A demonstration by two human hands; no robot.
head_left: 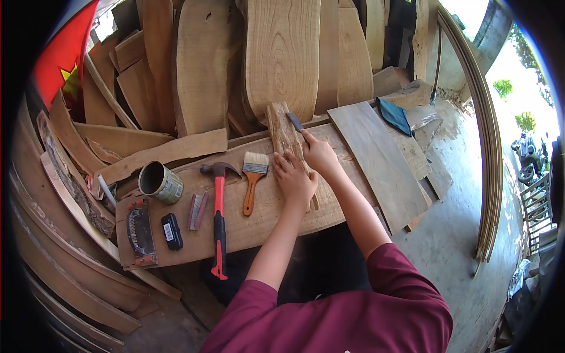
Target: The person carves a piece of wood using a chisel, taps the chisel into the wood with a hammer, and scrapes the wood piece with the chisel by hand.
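Observation:
A rough, narrow piece of wood [282,130] lies lengthwise on the wooden bench top [335,200]. My left hand [294,178] rests flat on its near half, fingers spread. Just to the right, my right hand [319,154] is wrapped round the handle of a flat-bladed tool [295,121], whose dark blade points away from me over the wood's right edge. Left of my hands lie a paintbrush [254,179] with an orange handle and a red and black claw hammer [219,217].
Further left are a small red-edged piece [198,210], a black case [172,231], an open tin [160,182] and a sanding block [140,230]. A grey-brown board [379,165] and a teal cloth [394,116] lie right. Tall slabs [282,53] stand behind.

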